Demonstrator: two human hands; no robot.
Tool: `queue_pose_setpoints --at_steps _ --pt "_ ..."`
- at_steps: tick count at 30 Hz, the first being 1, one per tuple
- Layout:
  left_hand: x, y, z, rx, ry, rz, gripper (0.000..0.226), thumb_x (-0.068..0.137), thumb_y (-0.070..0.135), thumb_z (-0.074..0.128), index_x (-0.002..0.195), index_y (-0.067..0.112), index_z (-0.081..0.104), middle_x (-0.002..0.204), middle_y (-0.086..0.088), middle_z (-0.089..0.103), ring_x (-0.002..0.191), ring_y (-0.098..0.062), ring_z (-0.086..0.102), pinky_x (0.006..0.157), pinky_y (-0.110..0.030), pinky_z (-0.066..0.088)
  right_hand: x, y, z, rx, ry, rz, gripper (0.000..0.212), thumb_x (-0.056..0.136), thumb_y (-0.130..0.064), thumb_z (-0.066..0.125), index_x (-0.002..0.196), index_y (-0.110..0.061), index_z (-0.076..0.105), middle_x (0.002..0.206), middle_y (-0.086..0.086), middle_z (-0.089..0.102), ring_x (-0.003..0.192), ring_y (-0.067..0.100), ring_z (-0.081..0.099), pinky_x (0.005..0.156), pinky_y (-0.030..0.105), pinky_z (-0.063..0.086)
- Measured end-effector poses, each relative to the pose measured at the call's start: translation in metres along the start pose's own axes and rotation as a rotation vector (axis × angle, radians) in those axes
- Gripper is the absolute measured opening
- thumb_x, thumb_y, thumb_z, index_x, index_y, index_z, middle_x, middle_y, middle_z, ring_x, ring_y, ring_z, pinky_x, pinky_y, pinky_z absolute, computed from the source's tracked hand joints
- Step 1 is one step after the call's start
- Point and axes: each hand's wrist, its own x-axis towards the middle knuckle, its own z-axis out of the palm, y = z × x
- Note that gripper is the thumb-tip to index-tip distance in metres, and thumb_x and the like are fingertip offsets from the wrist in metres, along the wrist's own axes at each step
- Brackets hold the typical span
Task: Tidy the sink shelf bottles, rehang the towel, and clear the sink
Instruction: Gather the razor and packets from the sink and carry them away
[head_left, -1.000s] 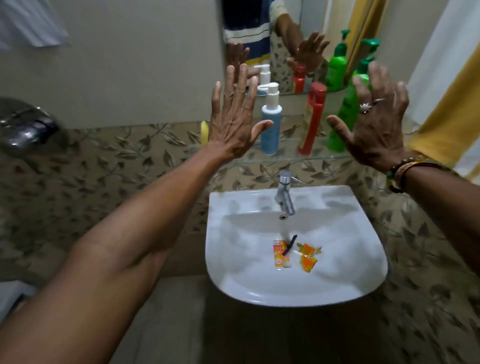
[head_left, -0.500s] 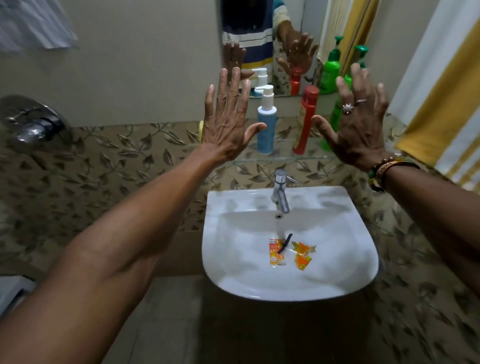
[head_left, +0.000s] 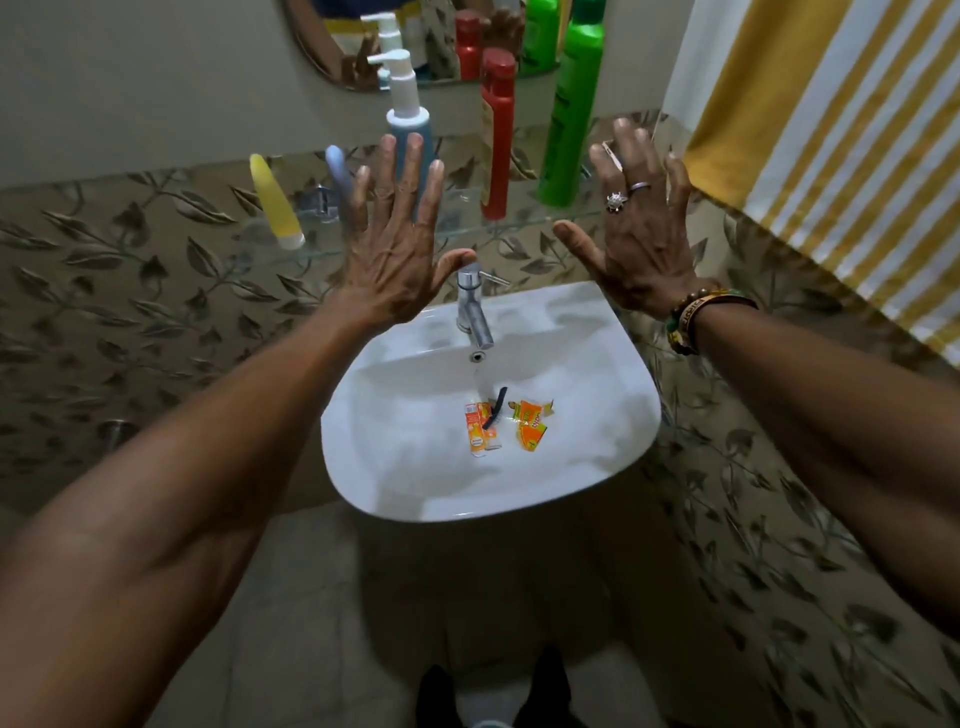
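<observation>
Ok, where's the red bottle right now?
In the head view, top centre: the red bottle stands on the glass shelf above the sink, between the blue pump bottle and the green bottle.

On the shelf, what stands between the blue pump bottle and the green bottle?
The red bottle stands upright between the blue pump bottle and the green bottle; the head view shows it.

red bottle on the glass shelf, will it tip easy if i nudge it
The red bottle is tall and slim on a narrow base, so it probably tips easily. Its smooth plastic looks rigid, perhaps slippery. The green bottle stands close beside it, so a topple could knock that too.
</observation>
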Motion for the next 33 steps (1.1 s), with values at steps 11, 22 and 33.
queue_pose_setpoints --at_steps 11,22,33 --pt "-0.023 0.004 0.01 -0.136 0.028 0.056 0.08 0.095 0.064 0.039 0.153 0.01 0.029 0.159 -0.016 0.027 0.145 -0.035 0.026 0.115 -0.048 0.02 -0.006 -0.023 0.004 0.069 -0.009 -0.014 0.074 0.098 -0.065 0.032 0.148 -0.01 0.038 0.155 0.018 0.035 0.142 0.036 0.034 0.115 0.051 0.022" --pt "-0.093 0.031 0.064 -0.358 -0.154 0.125 0.056 0.096 0.045 0.055 0.139 0.009 0.049 0.138 -0.016 0.052 0.121 -0.035 0.051 0.098 -0.045 0.041 -0.063 -0.073 0.042 0.142 -0.251 -0.024 0.058 0.099 -0.048 0.052 0.138 -0.004 0.053 0.139 0.019 0.053 0.119 0.038 0.054 0.099 0.048 0.038" --pt "-0.107 0.069 0.127 -0.562 -0.642 -0.203 0.051 0.103 0.039 0.042 0.148 0.014 0.036 0.142 -0.013 0.047 0.124 -0.034 0.05 0.1 -0.043 0.042 -0.096 -0.062 0.1 0.19 -0.541 0.021 0.058 0.1 -0.048 0.049 0.142 -0.009 0.05 0.139 0.012 0.053 0.116 0.033 0.056 0.097 0.044 0.036"
